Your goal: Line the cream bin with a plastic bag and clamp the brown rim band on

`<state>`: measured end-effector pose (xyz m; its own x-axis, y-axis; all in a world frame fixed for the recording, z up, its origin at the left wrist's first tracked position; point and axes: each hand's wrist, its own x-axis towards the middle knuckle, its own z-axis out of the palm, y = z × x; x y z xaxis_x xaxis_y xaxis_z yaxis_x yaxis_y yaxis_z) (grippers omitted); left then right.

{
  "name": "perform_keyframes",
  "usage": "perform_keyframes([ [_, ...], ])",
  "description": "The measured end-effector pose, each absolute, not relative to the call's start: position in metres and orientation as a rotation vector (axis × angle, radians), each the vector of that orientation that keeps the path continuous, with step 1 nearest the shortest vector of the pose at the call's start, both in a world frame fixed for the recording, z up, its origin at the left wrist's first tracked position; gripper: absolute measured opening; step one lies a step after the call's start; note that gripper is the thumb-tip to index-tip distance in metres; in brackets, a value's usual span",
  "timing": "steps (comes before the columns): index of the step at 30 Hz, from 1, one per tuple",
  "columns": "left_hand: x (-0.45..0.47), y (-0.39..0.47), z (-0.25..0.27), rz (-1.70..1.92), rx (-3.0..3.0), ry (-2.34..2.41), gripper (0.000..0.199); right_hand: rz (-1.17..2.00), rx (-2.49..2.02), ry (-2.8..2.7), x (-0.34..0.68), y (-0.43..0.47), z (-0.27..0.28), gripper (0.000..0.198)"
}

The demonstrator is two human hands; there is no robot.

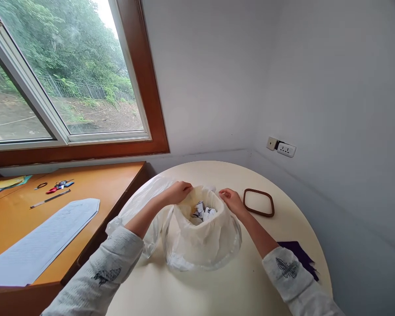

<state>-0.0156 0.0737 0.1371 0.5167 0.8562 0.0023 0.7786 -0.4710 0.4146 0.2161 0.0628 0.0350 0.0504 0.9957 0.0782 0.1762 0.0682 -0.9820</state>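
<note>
A translucent cream-white plastic bag (200, 241) lines a bin in front of me, its upper part folded outward and hanging down around the sides. Crumpled paper (204, 212) with printing on it lies inside. At the far left of the rim, my left hand (180, 192) has its fingers closed on the bag's edge. On the opposite side, my right hand (233, 202) pinches at the bag's edge with thumb and fingers. The bag hides most of the bin itself. A brown ring-shaped frame (272, 205) with rounded corners rests just right of my right hand.
Clear plastic film (153, 193) spreads over the left of the round cream table (250, 285). Dark purple cloth (298, 254) lies partly behind my right sleeve. The wooden desk (115, 184) at left carries papers (46, 241), keys (59, 186) and a pen (51, 199). Walls stand behind.
</note>
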Motion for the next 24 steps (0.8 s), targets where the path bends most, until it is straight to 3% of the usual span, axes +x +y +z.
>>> perform_keyframes([
  [4, -0.022, 0.074, 0.136, 0.259, 2.318, 1.241, 0.046, 0.939, -1.231, -1.280, 0.219, 0.051, 0.056, 0.030],
  [11, -0.020, 0.075, 0.127, 0.447, 1.694, 0.868, 0.050, 1.141, -1.116, -1.526, 0.205, 0.020, 0.085, 0.038],
  [16, -0.016, 0.075, 0.115, 0.560, 1.354, 0.820, 0.057, 0.921, -1.247, -1.513, 0.198, 0.015, 0.082, 0.028],
  [24, -0.023, 0.072, 0.107, 0.712, 1.253, 1.050, 0.057, 0.588, -1.317, -1.448, 0.195, 0.008, 0.077, 0.042],
])
